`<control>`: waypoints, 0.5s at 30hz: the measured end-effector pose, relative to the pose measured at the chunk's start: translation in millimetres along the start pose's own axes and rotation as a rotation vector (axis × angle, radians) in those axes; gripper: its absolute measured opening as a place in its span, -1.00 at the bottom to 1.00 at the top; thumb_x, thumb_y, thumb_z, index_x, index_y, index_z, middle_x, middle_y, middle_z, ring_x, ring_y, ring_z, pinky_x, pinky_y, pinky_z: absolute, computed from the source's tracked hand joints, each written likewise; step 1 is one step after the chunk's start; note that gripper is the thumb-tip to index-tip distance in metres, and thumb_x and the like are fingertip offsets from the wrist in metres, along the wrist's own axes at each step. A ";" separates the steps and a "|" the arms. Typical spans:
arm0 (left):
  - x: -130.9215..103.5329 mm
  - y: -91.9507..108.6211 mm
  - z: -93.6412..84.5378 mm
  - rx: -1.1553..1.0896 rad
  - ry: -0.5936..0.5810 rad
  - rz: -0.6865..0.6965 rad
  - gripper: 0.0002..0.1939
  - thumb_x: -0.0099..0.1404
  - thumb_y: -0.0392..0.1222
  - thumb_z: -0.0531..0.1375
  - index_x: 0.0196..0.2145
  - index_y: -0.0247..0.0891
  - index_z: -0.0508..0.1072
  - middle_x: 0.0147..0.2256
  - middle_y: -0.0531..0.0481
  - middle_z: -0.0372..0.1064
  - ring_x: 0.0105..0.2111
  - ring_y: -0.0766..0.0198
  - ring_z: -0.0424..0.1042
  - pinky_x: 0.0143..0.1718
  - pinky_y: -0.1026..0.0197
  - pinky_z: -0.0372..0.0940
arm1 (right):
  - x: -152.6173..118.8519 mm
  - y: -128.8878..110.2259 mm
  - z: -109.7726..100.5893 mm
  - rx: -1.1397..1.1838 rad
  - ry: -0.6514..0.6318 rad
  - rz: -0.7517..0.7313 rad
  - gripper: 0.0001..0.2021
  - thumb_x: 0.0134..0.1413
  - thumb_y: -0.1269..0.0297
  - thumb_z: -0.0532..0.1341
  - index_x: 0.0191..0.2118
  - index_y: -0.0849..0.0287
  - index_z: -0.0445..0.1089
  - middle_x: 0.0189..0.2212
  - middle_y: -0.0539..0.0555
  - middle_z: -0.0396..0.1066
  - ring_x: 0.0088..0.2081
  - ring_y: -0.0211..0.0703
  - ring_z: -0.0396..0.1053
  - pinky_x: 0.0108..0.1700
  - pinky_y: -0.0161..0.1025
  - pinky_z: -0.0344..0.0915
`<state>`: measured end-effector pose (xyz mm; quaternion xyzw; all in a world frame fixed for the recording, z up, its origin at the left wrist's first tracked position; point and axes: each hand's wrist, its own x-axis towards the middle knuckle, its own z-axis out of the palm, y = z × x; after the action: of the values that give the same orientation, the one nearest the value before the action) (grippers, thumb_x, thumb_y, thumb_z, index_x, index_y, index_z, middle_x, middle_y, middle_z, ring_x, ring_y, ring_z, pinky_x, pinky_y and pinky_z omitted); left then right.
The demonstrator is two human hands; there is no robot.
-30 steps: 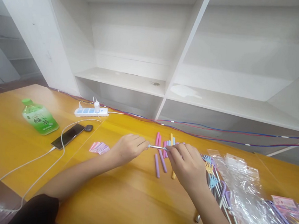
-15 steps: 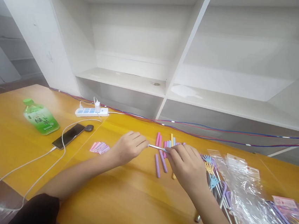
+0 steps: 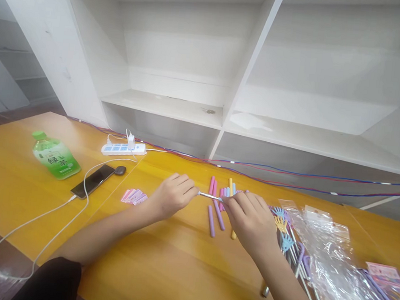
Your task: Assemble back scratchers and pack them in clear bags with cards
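Between my two hands runs a thin silvery metal rod [image 3: 209, 196], roughly level above the table. My left hand [image 3: 176, 196] is closed on its left end, and my right hand [image 3: 250, 216] pinches the other end, where a bit of pale blue shows. Both ends are mostly hidden by fingers. Below the rod lie purple foam-like tubes [image 3: 211, 221], with pink tubes [image 3: 211, 185], a yellow tube [image 3: 230, 186] and light blue ones behind. Right of my right hand are back scratchers with small hand-shaped heads [image 3: 286, 243] and metal rods, partly covered by my forearm.
Clear plastic bags [image 3: 331, 257] spread over the table's right side. Small printed cards [image 3: 134, 196] lie left of centre. Farther left are a green tea bottle [image 3: 57, 157], a phone [image 3: 92, 182] on a white cable, and a power strip [image 3: 124, 149]. White shelving [image 3: 161, 106] stands behind.
Both hands keep their grip on the rod and have hardly moved. The whole view has shifted very slightly.
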<state>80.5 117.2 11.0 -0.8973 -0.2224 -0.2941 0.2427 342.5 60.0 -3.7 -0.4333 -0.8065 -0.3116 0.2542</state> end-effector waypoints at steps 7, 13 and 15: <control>-1.3 -15.0 6.7 0.053 0.051 -0.031 -0.90 0.50 -0.31 0.14 -0.23 -0.26 0.41 -0.39 0.00 0.36 -0.34 0.21 0.30 -0.30 0.12 0.06 | -2.3 16.4 4.3 -0.023 0.037 0.029 -0.89 0.36 0.40 0.23 -0.27 0.13 0.36 -0.42 0.02 0.31 -0.31 -0.14 0.16 -0.15 -0.16 0.10; -3.7 -54.5 3.7 0.145 0.105 -0.105 -0.84 0.51 -0.23 0.15 -0.28 -0.23 0.41 -0.41 0.01 0.36 -0.34 0.20 0.29 -0.30 0.11 0.05 | -9.2 55.5 -0.5 -0.108 0.127 0.076 -0.90 0.31 0.36 0.28 -0.28 0.10 0.38 -0.43 0.01 0.35 -0.31 -0.15 0.22 -0.15 -0.18 0.12; -5.0 -66.7 0.7 0.155 0.132 -0.098 -0.85 0.52 -0.19 0.16 -0.26 -0.22 0.43 -0.40 0.01 0.39 -0.34 0.20 0.31 -0.28 0.11 0.08 | -11.3 66.6 -3.9 -0.133 0.149 0.071 -0.90 0.29 0.37 0.30 -0.29 0.10 0.39 -0.43 0.00 0.36 -0.30 -0.16 0.24 -0.13 -0.18 0.13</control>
<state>41.1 168.5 27.6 -0.8426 -0.2714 -0.3461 0.3107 405.8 79.7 10.1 -0.4530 -0.7471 -0.3868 0.2950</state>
